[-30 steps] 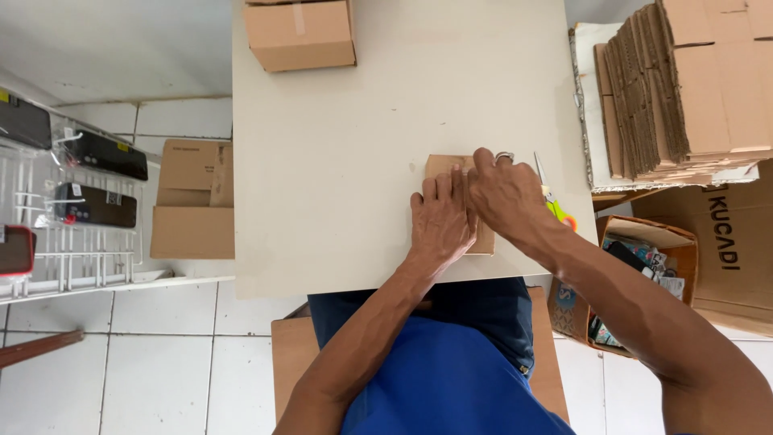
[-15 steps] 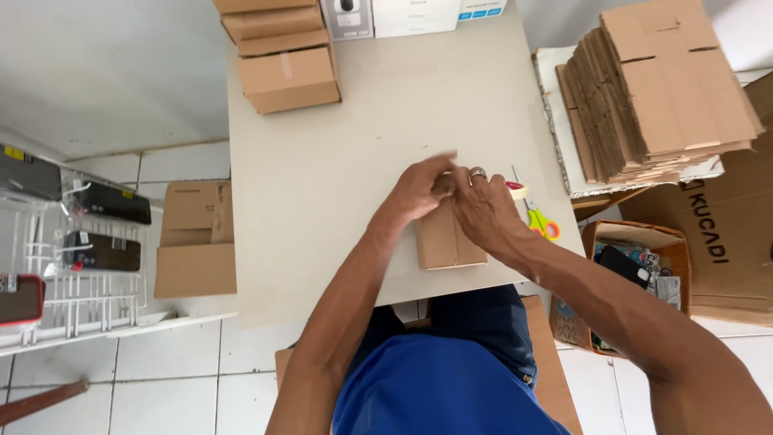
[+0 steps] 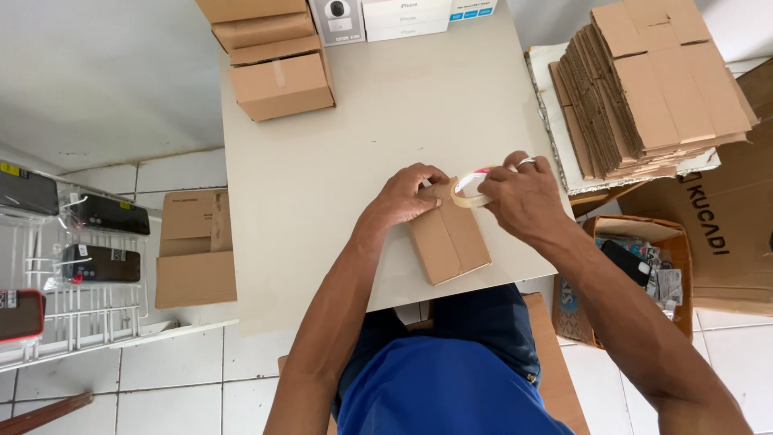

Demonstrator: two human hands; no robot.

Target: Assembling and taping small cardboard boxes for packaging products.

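A small closed cardboard box lies on the pale table near its front edge. My left hand presses down on the box's far end, fingers curled over the edge. My right hand holds a roll of clear packing tape against that same far end, right beside my left fingers. A ring shows on one finger of my right hand.
Stacked brown boxes and white product boxes sit at the table's far edge. A pile of flattened cartons lies to the right. An open box of small items and a flat carton rest on the tiled floor; a white wire rack holds phone cases at left.
Both hands were flat on the box a second ago. My right hand now holds the tape roll at the box's far end. The view has pulled back, showing more of the table's far edge.
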